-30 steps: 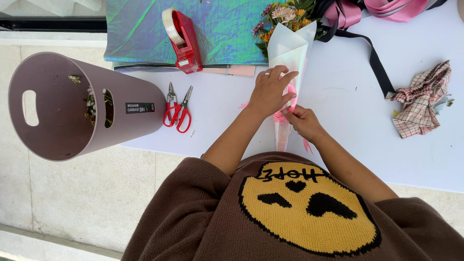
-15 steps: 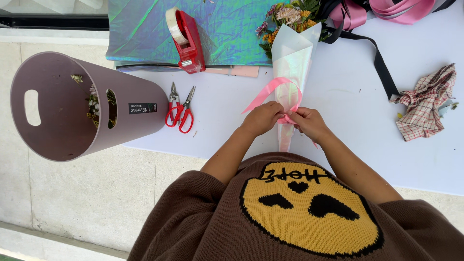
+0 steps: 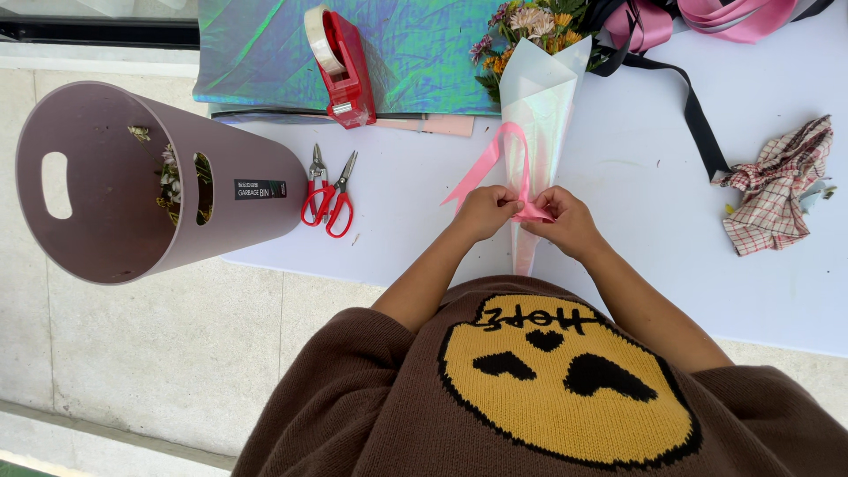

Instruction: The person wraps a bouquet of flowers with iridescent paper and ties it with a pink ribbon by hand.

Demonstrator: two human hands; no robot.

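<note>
- Left hand and right hand pinch the pink ribbon at the wrapped bouquet — mid-table.
- Wrapping looks done; one loop stands — the bow appears unfinished.
- Red scissors lie left.

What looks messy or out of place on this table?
A crumpled checked cloth lies bunched at the right with small scraps beside it. The ribbon on the bouquet is only half tied, held by both hands.

The left hand, flat on the wrapped bouquet 1 s ago, is now being held closed beside the right hand. The pink ribbon is being drawn into a taller loop, pinched by both.
</note>
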